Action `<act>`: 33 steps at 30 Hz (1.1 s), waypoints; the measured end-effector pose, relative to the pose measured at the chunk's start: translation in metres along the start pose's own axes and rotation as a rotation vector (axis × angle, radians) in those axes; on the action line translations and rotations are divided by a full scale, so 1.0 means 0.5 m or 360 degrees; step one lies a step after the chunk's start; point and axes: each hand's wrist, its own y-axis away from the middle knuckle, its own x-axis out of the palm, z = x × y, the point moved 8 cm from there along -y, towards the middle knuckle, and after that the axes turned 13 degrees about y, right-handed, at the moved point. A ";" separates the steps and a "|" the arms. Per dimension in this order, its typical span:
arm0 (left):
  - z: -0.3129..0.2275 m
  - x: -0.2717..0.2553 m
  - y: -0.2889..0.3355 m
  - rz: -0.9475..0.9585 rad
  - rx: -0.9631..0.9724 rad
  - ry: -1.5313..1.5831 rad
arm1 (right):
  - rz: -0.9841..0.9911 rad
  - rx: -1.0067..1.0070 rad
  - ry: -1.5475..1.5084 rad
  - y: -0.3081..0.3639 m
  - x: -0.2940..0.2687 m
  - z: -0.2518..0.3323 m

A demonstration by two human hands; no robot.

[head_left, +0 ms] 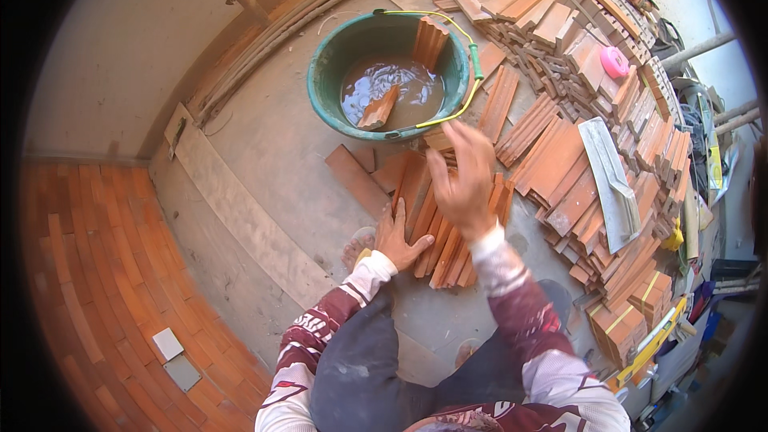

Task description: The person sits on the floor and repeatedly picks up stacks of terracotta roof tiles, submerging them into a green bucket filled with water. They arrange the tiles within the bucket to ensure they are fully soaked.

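Below the bucket lies a bundle of grooved terracotta tile strips [452,252] on the floor. My left hand [394,238] rests on its left side, thumb stretched out and fingers spread, next to a wider tile [414,184]. My right hand [466,180] is raised over the bundle, slightly blurred, its thumb apart from the bent fingers and nothing visible between them. The green bucket [320,84] holds murky water [392,84]. One terracotta piece [380,108] pokes out of the water, and grooved pieces [430,42] lean on the bucket's far right wall.
Heaped terracotta strips [552,152] fill the right side, with a grey metal trowel [610,184] and a pink tape roll [614,62] on them. The bucket's yellow handle [448,118] hangs to the right. Laid floor tiles [120,288] cover the left, beside a long board [240,208].
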 end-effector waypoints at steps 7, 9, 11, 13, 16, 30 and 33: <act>0.034 -0.016 0.006 -0.0205 0.0098 0.0252 | 0.1630 0.0300 0.0202 -0.146 0.379 -0.028; 0.035 -0.010 -0.007 -0.0203 0.0113 0.0313 | 0.1743 0.0282 0.0268 -0.106 0.497 -0.083; 0.031 -0.016 -0.007 -0.0204 0.0110 0.0379 | 0.1933 0.0306 0.0237 -0.095 0.507 -0.066; 0.023 -0.013 -0.005 -0.0185 0.0123 0.0363 | 0.1979 0.0433 0.0284 -0.098 0.510 -0.057; 0.022 -0.008 -0.014 -0.0199 0.0177 0.0463 | 0.1617 0.0768 0.0276 -0.149 0.453 -0.083; 0.049 -0.036 0.016 -0.0353 0.0224 0.0575 | 0.0233 -0.0438 0.1138 -0.326 0.286 -0.126; 0.037 -0.026 0.006 -0.0343 0.0222 0.0539 | 0.0210 -0.0461 0.1158 -0.323 0.293 -0.152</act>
